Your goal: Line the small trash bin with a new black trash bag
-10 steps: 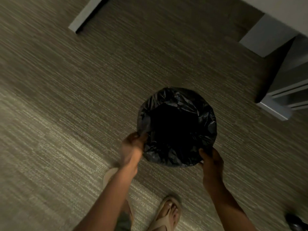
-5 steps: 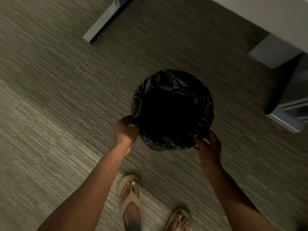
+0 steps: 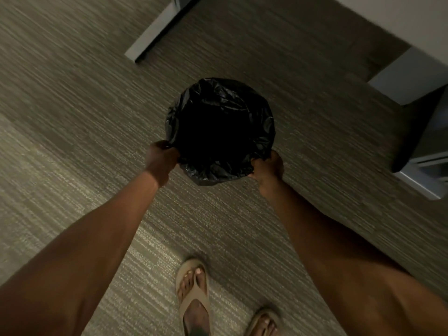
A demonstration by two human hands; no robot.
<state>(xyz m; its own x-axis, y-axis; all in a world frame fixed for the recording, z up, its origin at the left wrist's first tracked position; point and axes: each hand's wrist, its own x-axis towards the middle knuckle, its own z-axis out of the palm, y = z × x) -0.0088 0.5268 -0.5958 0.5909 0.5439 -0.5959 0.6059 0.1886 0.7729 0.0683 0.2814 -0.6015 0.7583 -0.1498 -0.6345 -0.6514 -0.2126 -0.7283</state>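
Both hands have shifted along the rim since a moment ago and now grip opposite sides of the black trash bag [image 3: 219,98]. The left hand [image 3: 161,160] and right hand [image 3: 268,168] each clench its folded-over plastic. Bag and small bin stand on the carpet [image 3: 72,117], ahead of a sandalled foot [image 3: 192,294].

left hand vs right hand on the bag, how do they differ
The left hand grips the black trash bag at its left rim, higher in the frame; the right hand grips the lower right rim, nearer the sandals. Both hands are closed on the bag's folded-over edge.
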